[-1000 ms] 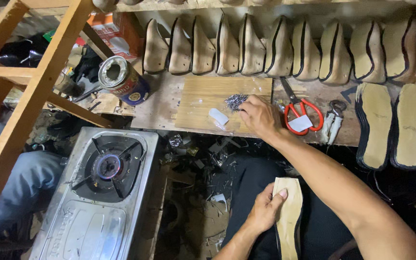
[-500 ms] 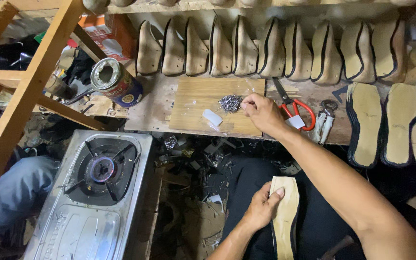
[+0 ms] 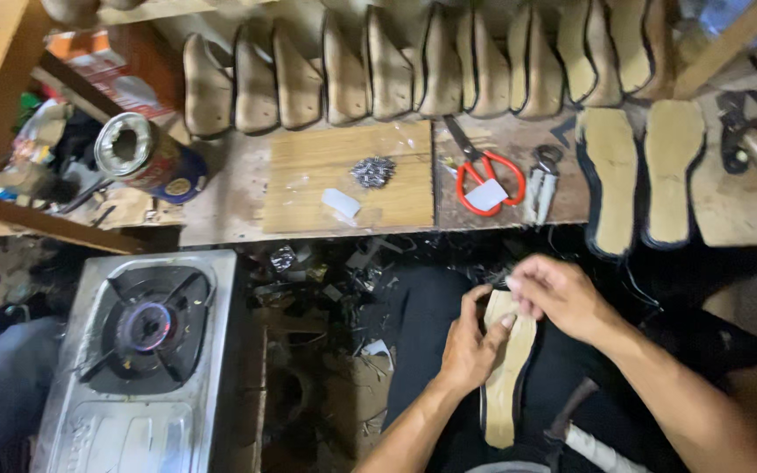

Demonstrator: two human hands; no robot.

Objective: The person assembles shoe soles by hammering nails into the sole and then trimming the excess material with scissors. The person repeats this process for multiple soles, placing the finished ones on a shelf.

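Observation:
My left hand (image 3: 473,346) grips the upper left edge of a tan shoe sole (image 3: 505,394) that lies lengthwise on my lap. Just above it, my right hand (image 3: 558,296) is pinched shut at the sole's top end, on what looks like a small nail, almost too small to make out. A heap of small metal nails (image 3: 372,171) sits on a pale wooden board (image 3: 308,175) on the bench, well above both hands. A hammer (image 3: 571,419) rests on my lap to the right of the sole.
Red-handled scissors (image 3: 482,173), pliers (image 3: 541,180) and two flat insoles (image 3: 641,171) lie on the bench. Several shoe lasts (image 3: 396,74) line its back. An open tin can (image 3: 140,158) lies at left. A lit gas stove (image 3: 146,346) stands at lower left.
My right hand has left the nail heap on the board and come down to the top of the sole on my lap. My left hand still holds the sole.

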